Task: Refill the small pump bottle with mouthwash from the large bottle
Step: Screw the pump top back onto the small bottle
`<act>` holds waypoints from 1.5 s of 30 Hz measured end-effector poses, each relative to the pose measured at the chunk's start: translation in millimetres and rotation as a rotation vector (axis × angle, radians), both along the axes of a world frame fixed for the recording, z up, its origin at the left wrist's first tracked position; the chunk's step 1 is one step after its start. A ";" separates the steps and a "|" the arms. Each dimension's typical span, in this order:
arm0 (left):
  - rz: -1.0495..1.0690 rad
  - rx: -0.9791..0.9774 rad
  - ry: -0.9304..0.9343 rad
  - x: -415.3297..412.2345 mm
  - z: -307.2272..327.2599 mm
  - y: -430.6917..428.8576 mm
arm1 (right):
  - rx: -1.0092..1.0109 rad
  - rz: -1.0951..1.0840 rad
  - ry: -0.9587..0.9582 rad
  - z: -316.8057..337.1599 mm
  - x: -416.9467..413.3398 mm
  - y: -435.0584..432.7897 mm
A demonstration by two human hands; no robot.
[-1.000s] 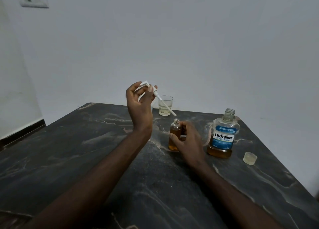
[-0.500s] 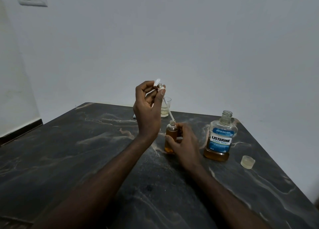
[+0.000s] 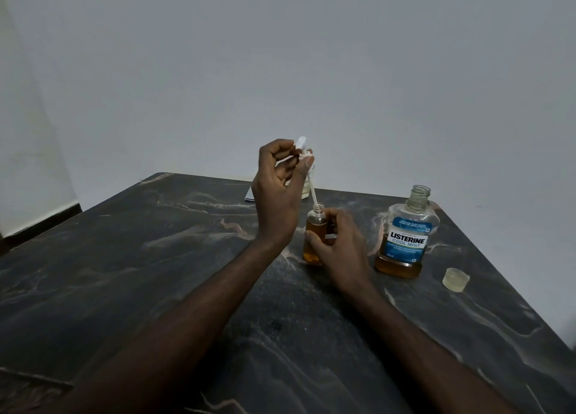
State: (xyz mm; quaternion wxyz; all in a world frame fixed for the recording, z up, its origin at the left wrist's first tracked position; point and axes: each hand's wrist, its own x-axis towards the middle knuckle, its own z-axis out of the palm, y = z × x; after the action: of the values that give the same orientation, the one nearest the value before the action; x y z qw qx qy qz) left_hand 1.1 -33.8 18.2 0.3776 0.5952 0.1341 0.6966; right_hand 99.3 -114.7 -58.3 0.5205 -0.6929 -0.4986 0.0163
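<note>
The small clear bottle stands upright on the dark marble table, nearly full of amber liquid. My right hand grips its side. My left hand holds the white pump head above it, with the dip tube slanting down so its tip is at the bottle's open mouth. The large Listerine bottle stands uncapped to the right, with a shallow layer of amber liquid at its bottom.
A pale cap lies on the table right of the large bottle. A drinking glass stands behind my left hand, mostly hidden, beside a white flat object. The table's right edge runs close to the cap.
My left hand swung the pump head from a tilted hold to nearly upright over the small bottle, bringing the tube's tip to the mouth. My right hand kept its grip.
</note>
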 end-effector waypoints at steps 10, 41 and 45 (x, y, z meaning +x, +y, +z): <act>-0.080 0.029 0.220 7.0 -37.5 2.2 | 0.013 -0.004 -0.025 2.0 -0.5 -0.7; -0.319 -0.112 0.213 10.3 -55.5 16.8 | -0.005 0.021 -0.022 7.3 1.9 -3.6; -0.401 -0.138 0.213 8.8 -57.2 19.1 | -0.013 0.022 -0.020 6.8 2.0 -4.0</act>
State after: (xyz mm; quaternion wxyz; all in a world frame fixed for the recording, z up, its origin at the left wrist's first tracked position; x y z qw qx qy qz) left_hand 10.0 -14.7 -39.0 0.5321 0.6526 0.0994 0.5301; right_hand 101.3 -118.7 -51.5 0.5108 -0.6908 -0.5115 0.0183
